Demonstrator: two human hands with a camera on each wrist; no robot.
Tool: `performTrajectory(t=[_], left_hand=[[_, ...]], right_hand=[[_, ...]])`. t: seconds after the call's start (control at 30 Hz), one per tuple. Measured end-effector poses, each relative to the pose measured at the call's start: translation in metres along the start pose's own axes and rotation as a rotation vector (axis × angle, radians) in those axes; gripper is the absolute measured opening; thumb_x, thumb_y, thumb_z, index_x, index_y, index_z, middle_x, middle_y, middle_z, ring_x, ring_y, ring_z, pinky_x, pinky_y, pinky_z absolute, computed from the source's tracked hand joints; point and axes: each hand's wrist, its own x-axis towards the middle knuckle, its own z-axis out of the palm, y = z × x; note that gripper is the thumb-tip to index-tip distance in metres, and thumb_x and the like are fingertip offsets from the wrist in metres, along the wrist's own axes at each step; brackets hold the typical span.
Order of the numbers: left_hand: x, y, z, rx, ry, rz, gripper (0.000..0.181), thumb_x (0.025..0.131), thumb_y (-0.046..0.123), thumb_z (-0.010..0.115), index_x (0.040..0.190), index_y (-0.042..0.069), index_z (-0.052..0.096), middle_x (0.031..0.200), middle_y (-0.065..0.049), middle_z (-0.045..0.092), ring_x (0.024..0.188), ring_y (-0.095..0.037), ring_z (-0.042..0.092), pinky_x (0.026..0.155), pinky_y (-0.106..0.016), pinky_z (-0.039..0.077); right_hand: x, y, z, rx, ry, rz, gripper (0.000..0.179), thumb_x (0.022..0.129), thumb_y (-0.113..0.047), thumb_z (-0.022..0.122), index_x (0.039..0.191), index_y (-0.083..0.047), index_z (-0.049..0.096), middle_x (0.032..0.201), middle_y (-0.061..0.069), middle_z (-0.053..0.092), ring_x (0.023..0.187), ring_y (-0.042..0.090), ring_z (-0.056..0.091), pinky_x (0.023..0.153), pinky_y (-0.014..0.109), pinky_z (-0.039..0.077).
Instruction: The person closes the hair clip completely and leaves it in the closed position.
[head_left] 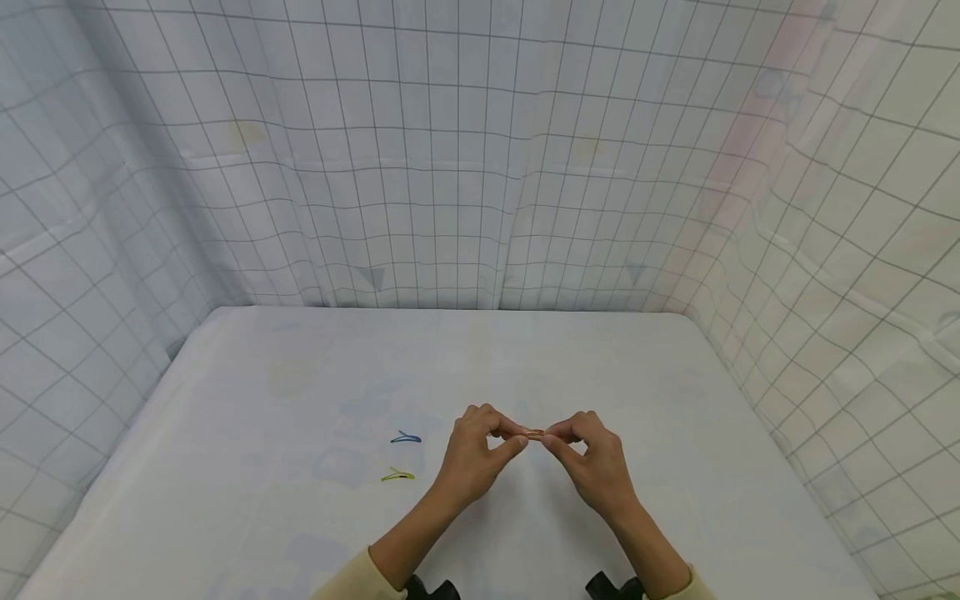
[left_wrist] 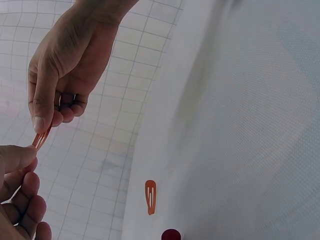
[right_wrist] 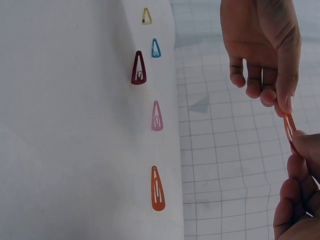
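Note:
Both hands meet above the white table, on one orange snap hair clip (head_left: 534,434). My left hand (head_left: 478,457) pinches one end between thumb and fingertips, and my right hand (head_left: 597,465) pinches the other end the same way. In the right wrist view the held clip (right_wrist: 289,128) shows its slotted body between the two thumbs; fingers cover its ends. Below the hands, a second orange snap clip (right_wrist: 159,205) lies on the table, with a pink clip (right_wrist: 157,124) and a maroon clip (right_wrist: 143,70) in line with it.
Left of the hands lie a blue snap clip (head_left: 407,439) and a yellow snap clip (head_left: 399,476), both with their prongs raised. A white cloth covers the table (head_left: 300,375). Grid-patterned curtains (head_left: 480,167) hang at the back and both sides.

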Motion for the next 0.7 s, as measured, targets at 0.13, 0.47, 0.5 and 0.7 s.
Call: performTrajectory(t=[0.13, 0.47, 0.5, 0.7], left_hand=[[-0.0001, -0.0009, 0.0014, 0.011, 0.032, 0.035, 0.006, 0.079, 0.017, 0.075, 0.083, 0.018, 0.071, 0.079, 0.009, 0.062, 0.077, -0.007, 0.047, 0.072, -0.026, 0.035], [-0.0009, 0.0008, 0.0023, 0.026, 0.076, 0.076, 0.005, 0.079, 0.018, 0.075, 0.079, 0.018, 0.070, 0.077, 0.009, 0.061, 0.075, -0.006, 0.047, 0.072, -0.026, 0.033], [-0.0011, 0.0013, 0.0023, 0.026, 0.075, 0.076, 0.005, 0.079, 0.018, 0.075, 0.079, 0.018, 0.070, 0.077, 0.010, 0.061, 0.075, -0.006, 0.047, 0.072, -0.026, 0.034], [-0.0021, 0.0026, 0.0027, 0.021, 0.067, 0.066, 0.005, 0.079, 0.018, 0.075, 0.079, 0.018, 0.070, 0.077, 0.010, 0.061, 0.075, -0.008, 0.048, 0.073, -0.026, 0.034]], right_hand=[[-0.0002, 0.0005, 0.0005, 0.005, -0.010, 0.005, 0.016, 0.076, -0.009, 0.076, 0.086, -0.019, 0.068, 0.076, -0.009, 0.063, 0.074, 0.006, 0.052, 0.066, 0.021, 0.044], [0.0004, 0.0026, 0.0025, 0.057, -0.093, 0.032, 0.012, 0.079, -0.014, 0.074, 0.088, -0.022, 0.070, 0.083, -0.010, 0.067, 0.077, 0.001, 0.052, 0.065, 0.025, 0.046], [0.0006, 0.0023, 0.0026, 0.055, -0.098, 0.034, 0.012, 0.079, -0.015, 0.074, 0.088, -0.021, 0.070, 0.083, -0.010, 0.067, 0.077, 0.001, 0.052, 0.064, 0.025, 0.046], [0.0016, 0.0011, 0.0032, 0.048, -0.107, 0.025, 0.007, 0.081, -0.015, 0.072, 0.086, -0.019, 0.070, 0.082, -0.006, 0.068, 0.075, 0.003, 0.051, 0.063, 0.022, 0.043]])
